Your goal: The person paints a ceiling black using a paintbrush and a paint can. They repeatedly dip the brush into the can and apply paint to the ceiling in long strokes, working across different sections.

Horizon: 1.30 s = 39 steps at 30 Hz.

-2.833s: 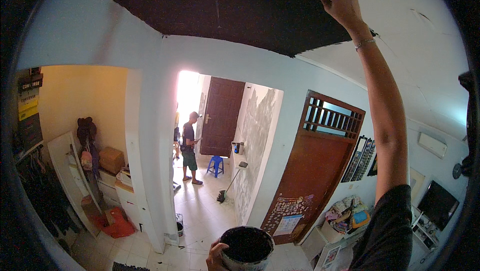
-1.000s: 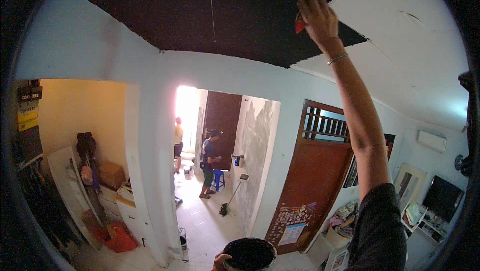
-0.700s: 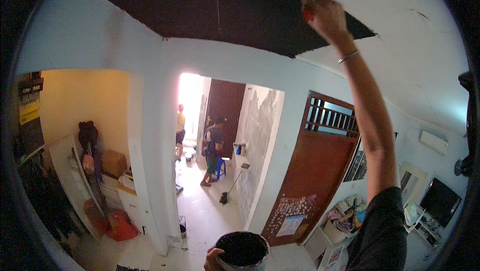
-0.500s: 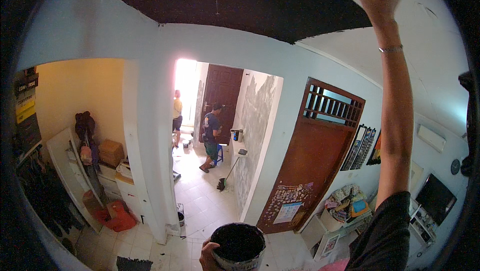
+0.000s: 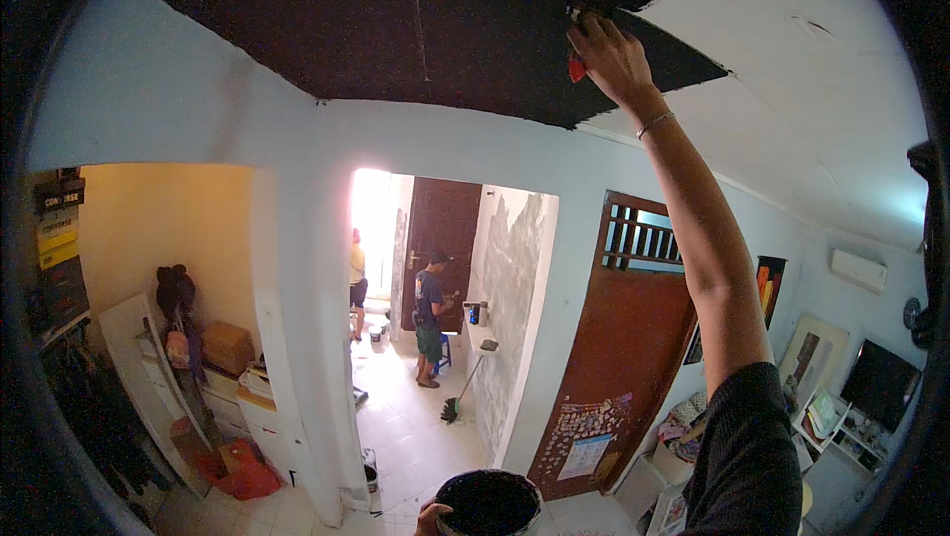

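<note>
Overhead, my right hand (image 5: 616, 56) is closed around a paintbrush (image 5: 577, 67) with a red handle end. Its bristles blend into the dark paint, so their contact with the ceiling is hard to make out. Dark paint (image 5: 327, 36) covers a wide ceiling area with a ragged edge beside the white ceiling (image 5: 767, 11). At the lower edge of the view, my left hand (image 5: 428, 519) grips the side of a paint bucket (image 5: 538, 513). Black paint (image 5: 487, 502) shows inside it. Only the left fingers are visible; the rest of that hand is cut off.
Through the wide opening stand a person in a dark shirt (image 5: 428, 308) and another in yellow (image 5: 356, 259). A long-handled broom (image 5: 451, 407) leans near the patchy wall. A brown door (image 5: 614, 358) is at the right. Shelves and boxes (image 5: 228, 346) fill the left alcove.
My right hand has swept left and lower in view with the brush, from the white ceiling's edge to the dark painted area. The view has tilted upward; the bucket stays in my left hand.
</note>
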Motion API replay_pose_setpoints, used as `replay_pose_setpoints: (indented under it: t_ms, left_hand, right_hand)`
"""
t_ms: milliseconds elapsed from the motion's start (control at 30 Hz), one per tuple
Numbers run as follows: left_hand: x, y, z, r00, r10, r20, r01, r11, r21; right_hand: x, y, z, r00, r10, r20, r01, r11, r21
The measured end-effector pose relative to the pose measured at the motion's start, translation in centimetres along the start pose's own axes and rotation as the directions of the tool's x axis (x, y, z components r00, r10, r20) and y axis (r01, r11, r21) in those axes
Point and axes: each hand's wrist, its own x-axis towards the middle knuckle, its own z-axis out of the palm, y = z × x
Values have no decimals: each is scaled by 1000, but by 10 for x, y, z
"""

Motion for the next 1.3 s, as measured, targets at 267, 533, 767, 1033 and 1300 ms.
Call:
replay_pose_setpoints:
  t_ms: [267, 533, 767, 1033, 1300]
  left_hand:
    - [-53, -130, 4, 995, -64, 75, 50, 983, 179]
    - [-76, -259, 30, 781, -338, 526, -152, 713, 684]
    - [-7, -15, 9, 995, 83, 56, -84, 996, 11]
    - [3, -8, 5, 999, 30, 23, -30, 1000, 6]
    - [4, -1, 8, 999, -12, 38, 12, 1000, -1]
  right_hand:
    - [43, 83, -85, 980, 187, 71, -191, 980, 57]
    - [30, 122, -157, 919, 87, -385, -22, 985, 170]
    - [18, 109, -103, 999, -18, 47, 8, 982, 187]
    - [-2, 140, -108, 982, -108, -154, 150, 944, 295]
    - [10, 121, -94, 941, 175, -291, -108, 967, 233]
